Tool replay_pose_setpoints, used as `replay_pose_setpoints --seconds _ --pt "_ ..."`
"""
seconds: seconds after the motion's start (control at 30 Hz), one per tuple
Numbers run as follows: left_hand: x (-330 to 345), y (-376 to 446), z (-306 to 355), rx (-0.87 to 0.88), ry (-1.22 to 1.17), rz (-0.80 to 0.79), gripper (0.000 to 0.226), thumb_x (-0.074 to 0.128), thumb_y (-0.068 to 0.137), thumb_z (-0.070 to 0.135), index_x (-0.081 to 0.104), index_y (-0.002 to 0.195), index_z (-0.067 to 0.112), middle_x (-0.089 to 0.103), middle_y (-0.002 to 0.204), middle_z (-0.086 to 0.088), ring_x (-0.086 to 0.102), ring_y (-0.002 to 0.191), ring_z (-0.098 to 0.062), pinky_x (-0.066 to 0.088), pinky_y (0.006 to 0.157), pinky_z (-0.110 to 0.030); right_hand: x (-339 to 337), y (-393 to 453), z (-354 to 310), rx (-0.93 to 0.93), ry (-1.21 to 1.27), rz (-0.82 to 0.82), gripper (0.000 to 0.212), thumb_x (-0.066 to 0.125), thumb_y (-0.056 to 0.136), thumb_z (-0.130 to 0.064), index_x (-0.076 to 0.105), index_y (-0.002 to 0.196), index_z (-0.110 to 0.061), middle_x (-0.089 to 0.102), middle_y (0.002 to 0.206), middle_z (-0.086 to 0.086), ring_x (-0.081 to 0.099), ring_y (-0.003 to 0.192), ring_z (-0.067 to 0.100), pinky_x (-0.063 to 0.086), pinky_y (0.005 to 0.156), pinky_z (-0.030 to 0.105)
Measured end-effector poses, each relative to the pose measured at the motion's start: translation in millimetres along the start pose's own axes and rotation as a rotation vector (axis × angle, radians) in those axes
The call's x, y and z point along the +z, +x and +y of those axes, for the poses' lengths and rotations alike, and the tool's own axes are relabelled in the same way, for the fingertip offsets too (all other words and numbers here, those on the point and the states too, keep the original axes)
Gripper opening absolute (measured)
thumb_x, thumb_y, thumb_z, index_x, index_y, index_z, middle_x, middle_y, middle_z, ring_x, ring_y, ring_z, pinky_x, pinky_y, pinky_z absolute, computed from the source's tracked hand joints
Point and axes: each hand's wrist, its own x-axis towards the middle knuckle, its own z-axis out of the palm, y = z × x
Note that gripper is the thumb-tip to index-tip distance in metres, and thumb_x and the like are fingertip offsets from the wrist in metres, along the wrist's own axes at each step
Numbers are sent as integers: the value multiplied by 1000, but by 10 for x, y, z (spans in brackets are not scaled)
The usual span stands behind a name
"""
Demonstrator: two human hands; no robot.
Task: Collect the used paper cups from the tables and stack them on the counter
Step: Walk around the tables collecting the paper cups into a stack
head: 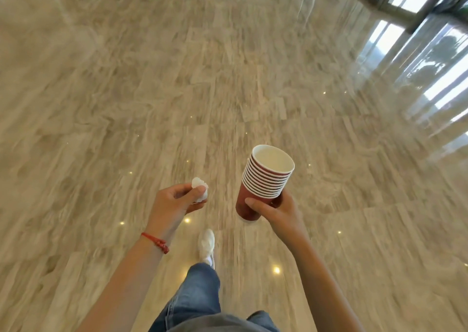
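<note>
Stacked red paper cups [266, 179] gripped in right hand [274, 211], at four o'clock. Crumpled white tissue [200, 191] pinched in left hand [174, 203], at seven o'clock, above glossy marble floor [126, 103].

The right hand [276, 211] gripped a nested stack of red paper cups [263, 182] near its base, tilted, white rims showing (the top cup looked empty). The left hand [174, 202] pinched a crumpled white tissue [200, 188]. A white shoe [207, 246] stood on the glossy marble floor [177, 78].
</note>
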Motion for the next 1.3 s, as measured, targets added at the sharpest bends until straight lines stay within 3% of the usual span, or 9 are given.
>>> replay_pose_setpoints --seconds 0.17,0.33,0.6,0.83,1.07,1.3 --pt "262 1316 447 6 -25 -27 9 71 75 17 71 81 11 74 73 1 71 71 -15 55 60 -18 102 1408 -293 -48 -4 -3 40 80 70 -10 61 102 -25 72 95 -11 68 91 8 54 73 19" --pt "482 2659 1051 15 -31 -37 3 70 77 15 73 75 15 74 77 -3 71 70 -16 54 59 -18 152 2747 -673 -45 17 26 49 81 62 -22 62 107 -17 73 96 -8 68 91 8 53 70 18" --pt "966 4398 1613 -10 -18 -70 6 71 76 16 73 80 12 75 77 -2 71 74 -18 56 63 -21 36 4518 -957 -4 7 59 46 81 60 -31 63 101 -28 72 97 -11 68 91 7 54 71 19" --pt "1540 6073 1939 -20 -15 -57 3 70 77 13 72 79 11 73 76 -4 71 71 -17 56 62 -20 -80 6445 -1051 -12 21 32 43 81 68 -10 60 101 -28 72 94 -14 68 90 6 54 70 17" --pt "2040 7695 2753 36 -25 -10 8 70 77 16 75 72 18 74 77 -3 71 74 -18 55 63 -21 -217 8336 -1592 -34 5 -13 43 81 68 -8 60 99 -27 71 90 -20 67 85 0 50 65 11" --pt "2317 9246 3151 26 -25 19 15 70 77 15 76 66 22 74 74 -2 71 73 -19 55 61 -20 -139 9996 -1759 -8 -18 -31 40 81 68 -8 62 103 -17 72 87 -8 68 82 1 49 63 11"
